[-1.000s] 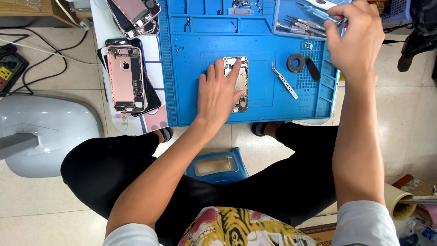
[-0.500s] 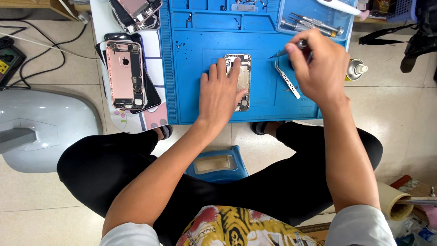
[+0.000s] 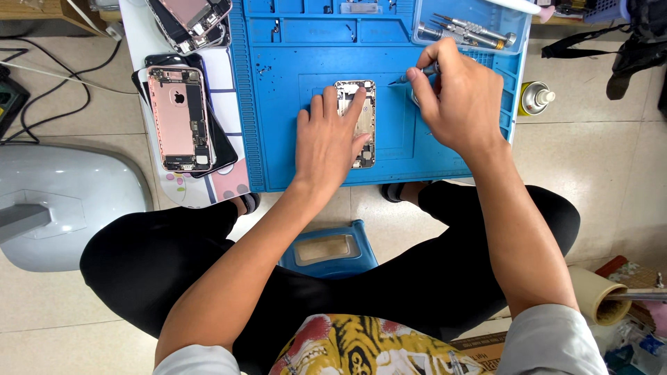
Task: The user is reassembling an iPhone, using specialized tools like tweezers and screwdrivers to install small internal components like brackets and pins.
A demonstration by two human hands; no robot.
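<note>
Right hand (image 3: 458,101) now lower, over blue mat (image 3: 278,139), tiled floor (image 3: 611,173).

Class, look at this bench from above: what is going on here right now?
A seated person is working on an opened phone lying on a blue mat. The left hand presses flat on the phone, holding it down. The right hand grips a small screwdriver, its tip pointed toward the phone's top edge. A pink phone back lies to the left, and spare screwdrivers sit in a tray.

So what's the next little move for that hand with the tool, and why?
Probably lower the screwdriver tip onto the opened phone: the right hand holds it just beside the phone's top edge, while the left hand already pins the phone to the blue mat.
</note>
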